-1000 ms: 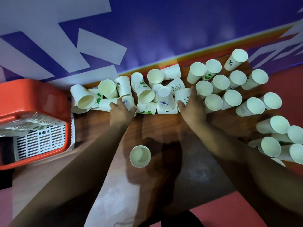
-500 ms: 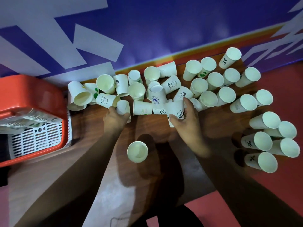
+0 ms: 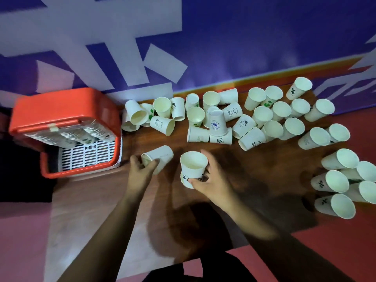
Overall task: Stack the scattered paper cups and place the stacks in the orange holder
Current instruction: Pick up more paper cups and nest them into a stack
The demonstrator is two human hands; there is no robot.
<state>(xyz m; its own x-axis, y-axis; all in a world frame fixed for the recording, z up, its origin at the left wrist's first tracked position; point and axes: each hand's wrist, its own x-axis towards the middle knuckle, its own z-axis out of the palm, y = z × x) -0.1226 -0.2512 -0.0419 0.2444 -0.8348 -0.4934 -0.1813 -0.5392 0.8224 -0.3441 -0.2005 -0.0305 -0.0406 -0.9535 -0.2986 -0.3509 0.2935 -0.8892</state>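
Many white paper cups [image 3: 260,117] lie scattered or stand along the far side of the wooden table [image 3: 264,165]. My left hand [image 3: 142,171] grips one cup [image 3: 159,156] lying on its side, mouth toward the left. My right hand [image 3: 211,180] holds a short stack of two nested cups [image 3: 192,166], mouth up, with a panda print on the lower one. The orange holder [image 3: 67,110] stands at the table's left end, with stacked cups lying in its far part.
More upright cups [image 3: 337,180] crowd the right edge of the table. A purple and white banner wall rises right behind the table. The holder's white slotted floor [image 3: 87,154] shows at its near side. Red floor lies to the right and front.
Both hands pulled back from the cup pile toward me, each with a cup. The right hand's cup now sits nested with the lone cup that stood near the table's middle.
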